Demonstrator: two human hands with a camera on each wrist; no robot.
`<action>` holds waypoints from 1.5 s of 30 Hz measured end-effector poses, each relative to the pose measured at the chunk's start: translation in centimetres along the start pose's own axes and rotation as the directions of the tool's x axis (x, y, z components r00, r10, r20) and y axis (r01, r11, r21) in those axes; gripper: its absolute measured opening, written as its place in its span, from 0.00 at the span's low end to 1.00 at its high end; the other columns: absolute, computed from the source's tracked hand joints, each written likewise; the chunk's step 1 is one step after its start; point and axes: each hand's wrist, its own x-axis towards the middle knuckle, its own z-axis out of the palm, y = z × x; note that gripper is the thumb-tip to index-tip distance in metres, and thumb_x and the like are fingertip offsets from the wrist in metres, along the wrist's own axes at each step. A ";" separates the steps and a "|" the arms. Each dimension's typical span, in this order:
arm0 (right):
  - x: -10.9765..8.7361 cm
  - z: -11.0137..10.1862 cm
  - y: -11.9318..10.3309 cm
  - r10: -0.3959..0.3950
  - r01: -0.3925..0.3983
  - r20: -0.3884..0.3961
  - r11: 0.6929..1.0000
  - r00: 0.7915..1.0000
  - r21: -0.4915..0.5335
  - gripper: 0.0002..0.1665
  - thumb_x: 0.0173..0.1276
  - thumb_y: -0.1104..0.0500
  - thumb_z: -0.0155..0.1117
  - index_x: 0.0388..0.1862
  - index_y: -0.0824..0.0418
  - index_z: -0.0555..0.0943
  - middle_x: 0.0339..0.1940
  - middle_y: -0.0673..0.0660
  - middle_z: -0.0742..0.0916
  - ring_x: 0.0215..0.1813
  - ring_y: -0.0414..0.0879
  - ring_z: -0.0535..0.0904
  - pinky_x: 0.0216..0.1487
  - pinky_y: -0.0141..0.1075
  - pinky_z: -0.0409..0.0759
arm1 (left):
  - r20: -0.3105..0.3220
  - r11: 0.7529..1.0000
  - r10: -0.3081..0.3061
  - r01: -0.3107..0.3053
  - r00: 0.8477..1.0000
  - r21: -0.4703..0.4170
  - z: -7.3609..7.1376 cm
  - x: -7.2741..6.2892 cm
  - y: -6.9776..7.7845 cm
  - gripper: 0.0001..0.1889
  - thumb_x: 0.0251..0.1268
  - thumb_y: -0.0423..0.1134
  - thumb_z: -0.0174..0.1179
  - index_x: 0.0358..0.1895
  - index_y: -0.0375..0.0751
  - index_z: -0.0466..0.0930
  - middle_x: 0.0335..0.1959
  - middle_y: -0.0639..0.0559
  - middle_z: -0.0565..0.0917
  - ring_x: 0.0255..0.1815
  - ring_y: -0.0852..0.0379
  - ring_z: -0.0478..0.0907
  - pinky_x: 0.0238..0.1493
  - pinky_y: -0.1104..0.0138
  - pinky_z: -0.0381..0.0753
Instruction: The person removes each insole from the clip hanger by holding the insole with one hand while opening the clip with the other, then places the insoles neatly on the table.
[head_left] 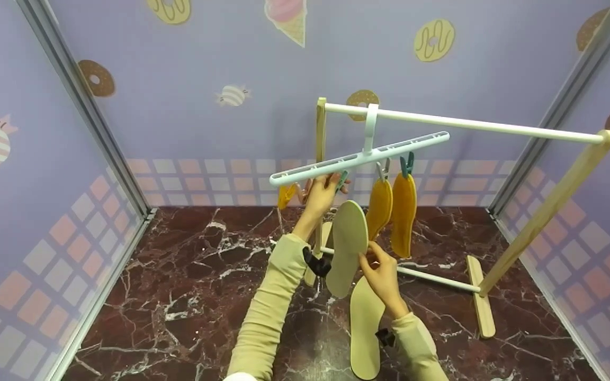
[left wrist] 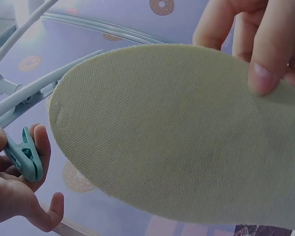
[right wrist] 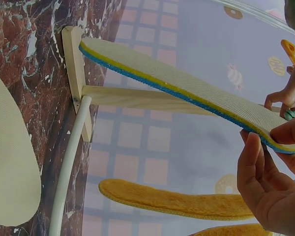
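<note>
My right hand pinches the edge of a cream insole between thumb and fingers. The insole stands upright below a white hanger; its right wrist view edge shows yellow and blue layers. Beneath the hanger's left half, my left hand holds a green clothespin between thumb and fingers. In the left wrist view the insole's rounded end is apart from this clothespin. Two orange insoles hang from a grey and a dark green clothespin on the hanger's right half.
A second cream insole lies on the dark red marbled table. The hanger hooks over the white rail of a wooden stand. An orange clothespin hangs near the hanger's left end. Patterned walls enclose the table.
</note>
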 end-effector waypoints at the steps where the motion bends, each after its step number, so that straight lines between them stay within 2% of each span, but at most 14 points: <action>1: 0.0 0.0 0.1 0.002 -0.002 -0.002 1.000 1.000 0.005 0.10 0.54 0.76 0.57 0.36 0.72 0.77 0.24 0.66 0.84 0.20 0.33 0.75 0.19 0.21 0.74 | 0.000 1.000 0.003 -0.003 1.000 0.003 0.0 0.0 0.0 0.17 0.69 0.33 0.40 0.56 0.30 0.66 0.40 0.30 0.78 0.22 0.69 0.73 0.43 0.70 0.76; 2: -0.1 0.0 0.2 0.005 -0.005 -0.002 1.000 1.000 0.007 0.10 0.54 0.76 0.57 0.36 0.72 0.77 0.24 0.66 0.84 0.21 0.31 0.74 0.19 0.21 0.74 | 0.000 1.000 0.005 -0.005 1.000 0.008 0.0 0.0 0.0 0.16 0.69 0.33 0.40 0.56 0.30 0.67 0.40 0.30 0.78 0.22 0.69 0.73 0.42 0.70 0.75; 5: -0.2 -0.1 0.3 0.007 -0.007 -0.003 1.000 1.000 0.000 0.10 0.54 0.76 0.57 0.37 0.72 0.77 0.24 0.66 0.84 0.20 0.36 0.76 0.20 0.22 0.75 | -0.001 1.000 0.004 -0.004 1.000 0.031 -0.1 0.0 0.0 0.16 0.70 0.35 0.40 0.54 0.29 0.68 0.41 0.31 0.79 0.23 0.67 0.75 0.43 0.70 0.75; 9: -0.5 -0.3 0.3 0.014 -0.014 0.000 1.000 1.000 0.003 0.10 0.54 0.76 0.57 0.37 0.73 0.77 0.24 0.66 0.84 0.20 0.47 0.78 0.20 0.26 0.76 | -0.013 0.998 -0.007 0.008 1.000 0.055 -0.1 -0.1 -0.1 0.17 0.70 0.37 0.38 0.52 0.29 0.70 0.42 0.34 0.80 0.30 0.49 0.79 0.48 0.70 0.72; 11: -0.6 -0.4 0.3 0.010 -0.010 -0.001 1.000 1.000 0.005 0.10 0.54 0.76 0.57 0.37 0.73 0.77 0.24 0.67 0.84 0.19 0.47 0.77 0.19 0.28 0.75 | -0.021 0.998 -0.013 0.014 1.000 0.059 -0.1 -0.2 -0.1 0.18 0.70 0.38 0.38 0.51 0.29 0.70 0.42 0.35 0.80 0.36 0.41 0.78 0.49 0.71 0.70; 14: -0.8 -0.6 0.4 -0.002 0.002 -0.004 1.000 1.000 0.014 0.10 0.54 0.77 0.57 0.36 0.74 0.76 0.22 0.67 0.83 0.18 0.42 0.74 0.18 0.28 0.74 | -0.025 0.999 -0.021 0.022 0.999 0.044 -0.1 -0.3 -0.2 0.18 0.71 0.39 0.37 0.50 0.29 0.71 0.43 0.35 0.80 0.38 0.39 0.77 0.48 0.73 0.69; 20: -1.0 -1.1 0.1 0.025 -0.025 0.003 1.000 1.000 0.005 0.09 0.54 0.76 0.57 0.36 0.73 0.76 0.22 0.66 0.83 0.16 0.38 0.74 0.18 0.23 0.72 | -0.024 0.999 -0.047 0.046 0.999 -0.026 -0.1 -0.3 -0.7 0.18 0.70 0.39 0.38 0.46 0.26 0.70 0.42 0.33 0.80 0.34 0.40 0.78 0.49 0.66 0.73; 26: -1.2 -1.7 -0.1 0.071 -0.071 0.010 0.998 0.997 -0.002 0.09 0.54 0.76 0.57 0.36 0.73 0.76 0.22 0.66 0.83 0.17 0.32 0.72 0.18 0.24 0.73 | -0.026 0.998 -0.058 0.057 0.998 -0.031 -0.2 -0.5 -0.8 0.17 0.70 0.38 0.38 0.46 0.26 0.69 0.42 0.30 0.79 0.24 0.65 0.76 0.51 0.63 0.74; 30: -1.4 -2.1 -0.2 0.085 -0.085 0.017 0.996 0.996 -0.007 0.08 0.54 0.76 0.57 0.35 0.73 0.76 0.21 0.65 0.82 0.18 0.32 0.73 0.18 0.25 0.73 | -0.037 0.998 -0.061 0.060 0.997 -0.027 -0.3 -0.6 -0.9 0.16 0.71 0.38 0.38 0.46 0.26 0.69 0.43 0.29 0.78 0.30 0.49 0.80 0.50 0.64 0.74; 33: -1.5 -2.3 -0.2 0.091 -0.091 0.018 0.996 0.996 -0.013 0.07 0.54 0.76 0.57 0.34 0.74 0.76 0.20 0.65 0.82 0.18 0.32 0.73 0.18 0.26 0.74 | -0.045 0.998 -0.060 0.058 0.997 -0.029 -0.3 -0.6 -1.0 0.17 0.71 0.37 0.37 0.46 0.25 0.69 0.42 0.30 0.78 0.37 0.37 0.78 0.49 0.63 0.75; 35: -1.6 -2.5 -0.2 0.094 -0.094 0.017 0.995 0.995 -0.015 0.06 0.54 0.76 0.57 0.33 0.74 0.76 0.19 0.65 0.81 0.18 0.33 0.73 0.18 0.26 0.74 | -0.050 0.998 -0.057 0.055 0.997 -0.039 -0.3 -0.6 -1.1 0.17 0.71 0.37 0.36 0.46 0.24 0.68 0.42 0.29 0.78 0.37 0.34 0.77 0.49 0.63 0.75; 38: -1.7 -2.7 -0.2 0.097 -0.097 0.014 0.995 0.995 -0.011 0.06 0.54 0.77 0.57 0.32 0.74 0.76 0.18 0.65 0.81 0.17 0.36 0.73 0.17 0.26 0.73 | -0.061 0.998 -0.048 0.046 0.997 -0.042 -0.4 -0.5 -1.1 0.16 0.71 0.36 0.36 0.44 0.24 0.69 0.40 0.28 0.78 0.33 0.38 0.79 0.46 0.63 0.77; 41: -1.9 -2.8 -0.1 0.092 -0.092 0.011 0.996 0.996 -0.012 0.05 0.53 0.77 0.57 0.31 0.74 0.76 0.16 0.64 0.80 0.16 0.38 0.73 0.17 0.25 0.73 | -0.072 0.998 -0.050 0.047 0.996 -0.041 -0.4 -0.4 -1.2 0.16 0.71 0.36 0.36 0.42 0.23 0.69 0.38 0.26 0.77 0.24 0.52 0.79 0.38 0.69 0.77; 45: -2.0 -3.0 0.1 0.074 -0.074 0.013 0.997 0.997 -0.017 0.05 0.53 0.77 0.57 0.31 0.75 0.75 0.16 0.64 0.80 0.16 0.39 0.73 0.16 0.26 0.73 | -0.079 0.996 -0.084 0.082 0.993 -0.024 -0.5 -0.2 -1.1 0.18 0.71 0.38 0.35 0.42 0.24 0.70 0.38 0.27 0.76 0.20 0.69 0.74 0.27 0.74 0.68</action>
